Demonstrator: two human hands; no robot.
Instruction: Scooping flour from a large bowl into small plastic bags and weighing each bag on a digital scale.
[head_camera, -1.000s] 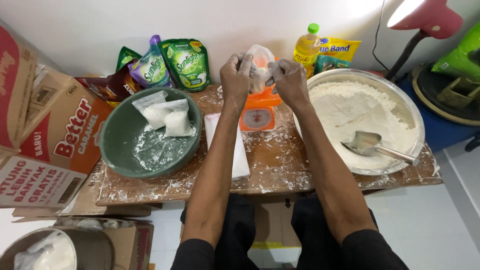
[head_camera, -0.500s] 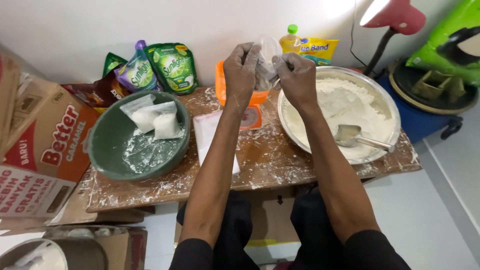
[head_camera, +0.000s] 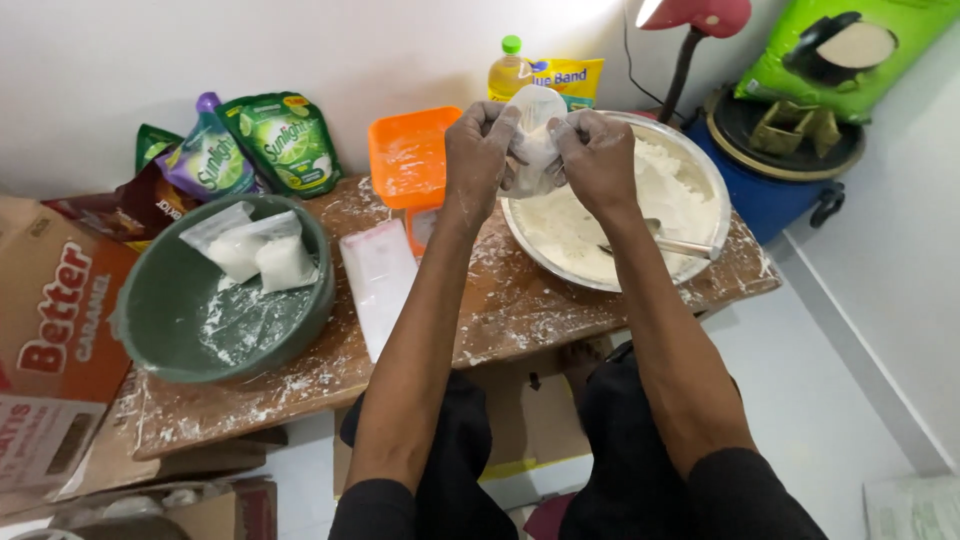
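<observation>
While both hands meet at the upper middle of the frame, the left hand (head_camera: 478, 155) and right hand (head_camera: 597, 160) grasp a small flour-filled plastic bag (head_camera: 535, 135) between them. It hangs above the near rim of the metal bowl (head_camera: 720, 200) of flour, with the orange scale (head_camera: 405, 155) just left.

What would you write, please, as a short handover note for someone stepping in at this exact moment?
Left hand and right hand: both grip one small clear bag of white powder, held up over the near rim of the metal bowl.
Metal bowl: holds more white powder with a scoop lying in it.
Green basin: two filled bags lie inside.
Empty clear bags: flat on the wooden table, between basin and bowl.
Done: two bags in the basin.
Left: the bag in hand is not in the basin yet; empty bags remain.
</observation>
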